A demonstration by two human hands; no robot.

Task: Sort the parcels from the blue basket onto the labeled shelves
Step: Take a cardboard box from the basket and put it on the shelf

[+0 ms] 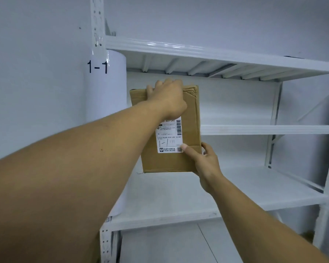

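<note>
Both your hands grip the parcel (191, 114): left hand (169, 95) over its top edge, right hand (205, 161) pinching its lower-right corner.

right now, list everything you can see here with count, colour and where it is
parcel: 1, brown cardboard, held upright in front of the shelves
shipping label: 1, white with black print and handwritten 1-1, on the parcel's front
shelf sign: 1, white with black 1-1, on the rack's left post
shelving rack: 1, white metal, three boards in view, against the wall
floor: grey, below the rack
left hand: 1, grips the parcel's top edge
right hand: 1, pinches the parcel's lower right corner, thumb at the label's corner
</note>
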